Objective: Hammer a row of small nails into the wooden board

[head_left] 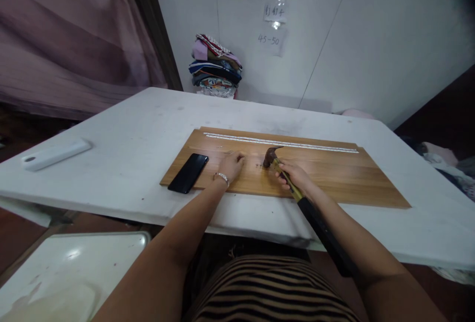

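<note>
My right hand (293,175) is wrapped round the yellow upper shaft of a claw hammer (288,179). Its rusty head is just over the wooden board (334,173), and the black grip slants back along my forearm. Left of the hammer, my left hand (232,164) is low on the board with its fingers curled together; what they hold, if anything, is hidden. A few tiny nail-like bits (259,165) show between the hand and the hammer head. Thin nails (219,146) lie beyond my left hand. A black phone (188,172) overlaps the board's left end.
Two white measuring strips (282,143) run along the board's far side. The board lies on a white table (122,159), with a white handle-like object (57,155) at left. Folded cloths (216,67) are stacked by the wall. A white stool (70,262) stands below the table's front edge.
</note>
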`<state>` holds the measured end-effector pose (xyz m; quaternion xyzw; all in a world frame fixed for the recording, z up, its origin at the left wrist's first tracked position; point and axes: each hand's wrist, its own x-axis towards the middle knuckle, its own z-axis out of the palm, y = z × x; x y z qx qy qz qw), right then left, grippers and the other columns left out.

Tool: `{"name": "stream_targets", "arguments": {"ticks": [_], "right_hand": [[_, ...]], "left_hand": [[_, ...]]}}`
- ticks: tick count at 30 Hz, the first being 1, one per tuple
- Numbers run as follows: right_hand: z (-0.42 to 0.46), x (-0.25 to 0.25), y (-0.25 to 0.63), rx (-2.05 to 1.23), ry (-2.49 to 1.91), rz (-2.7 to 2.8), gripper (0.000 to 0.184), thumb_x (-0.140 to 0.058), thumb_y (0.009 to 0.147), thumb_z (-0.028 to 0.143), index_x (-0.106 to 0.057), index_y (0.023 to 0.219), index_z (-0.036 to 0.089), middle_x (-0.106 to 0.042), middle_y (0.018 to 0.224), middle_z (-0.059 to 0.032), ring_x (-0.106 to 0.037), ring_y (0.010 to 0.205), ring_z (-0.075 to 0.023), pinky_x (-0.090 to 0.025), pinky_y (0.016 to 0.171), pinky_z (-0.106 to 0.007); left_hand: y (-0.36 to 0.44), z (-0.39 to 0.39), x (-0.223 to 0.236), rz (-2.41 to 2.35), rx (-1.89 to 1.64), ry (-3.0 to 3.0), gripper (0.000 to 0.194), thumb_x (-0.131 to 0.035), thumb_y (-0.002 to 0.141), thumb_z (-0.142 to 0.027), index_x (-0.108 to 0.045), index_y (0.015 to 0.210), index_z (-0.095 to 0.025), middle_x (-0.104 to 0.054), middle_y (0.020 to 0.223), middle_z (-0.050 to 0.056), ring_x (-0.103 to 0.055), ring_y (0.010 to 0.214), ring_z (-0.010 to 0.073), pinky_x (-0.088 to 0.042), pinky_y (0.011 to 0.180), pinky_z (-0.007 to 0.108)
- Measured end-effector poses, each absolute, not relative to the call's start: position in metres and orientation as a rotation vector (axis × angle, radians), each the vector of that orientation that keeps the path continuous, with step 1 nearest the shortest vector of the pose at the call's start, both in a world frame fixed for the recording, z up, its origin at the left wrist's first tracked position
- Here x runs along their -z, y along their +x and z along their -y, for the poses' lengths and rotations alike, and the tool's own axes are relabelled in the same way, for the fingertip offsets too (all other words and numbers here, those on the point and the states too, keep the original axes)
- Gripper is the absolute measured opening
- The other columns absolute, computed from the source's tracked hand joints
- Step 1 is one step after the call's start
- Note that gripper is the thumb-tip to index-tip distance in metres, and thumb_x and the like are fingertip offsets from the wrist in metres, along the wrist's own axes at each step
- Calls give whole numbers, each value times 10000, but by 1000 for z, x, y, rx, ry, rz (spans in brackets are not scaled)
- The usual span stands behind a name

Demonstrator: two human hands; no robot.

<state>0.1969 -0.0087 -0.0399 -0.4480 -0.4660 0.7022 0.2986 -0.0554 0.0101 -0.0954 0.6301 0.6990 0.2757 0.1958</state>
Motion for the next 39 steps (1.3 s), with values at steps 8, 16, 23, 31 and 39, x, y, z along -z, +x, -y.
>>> {"name": "stream_targets", "arguments": {"ticks": [8,16,23,31,39], "right_hand": [[12,23,193,-1807,-1298,1134,263,-689,841,329,-552,1048,241,-560,696,52,-414,452,-86,-273,378,-179],[14,28,192,-1825,-1291,1167,288,-699,815,353,-525,1014,240,-564,693,55,-406,465,-88,-266,377,-182],[13,28,194,-1832,-1262,1174,295,-710,824,358,-540,1036,243,-568,704,53,-407,472,-90,-271,382,-182],[12,29,194,-1840,-1240,1154,297,-724,817,347,-548,1033,245,-576,708,47,-411,472,-91,-261,384,-185],[14,32,193,-1841,-1259,1143,314,-713,803,353,-532,1034,239,-567,687,56,-398,465,-90,-257,382,-179]], "left_hand": [[-54,-9,92,-1946,-785,1760,268,-610,996,-183,-836,1138,-213,-834,1191,87,-755,1138,252,-562,1004,335],[-54,-7,88,-1962,-762,1737,264,-602,995,-203,-833,1123,-222,-835,1180,84,-757,1126,256,-569,993,344],[-54,-7,87,-1956,-743,1746,268,-587,1002,-208,-823,1129,-207,-832,1181,97,-755,1117,254,-561,1009,348],[-54,-8,89,-1990,-732,1747,211,-608,995,-236,-811,1049,-211,-828,1136,101,-745,1076,253,-555,956,342],[-52,-6,84,-1994,-722,1737,197,-624,985,-228,-812,1041,-205,-828,1133,101,-746,1087,258,-550,970,342]]}}
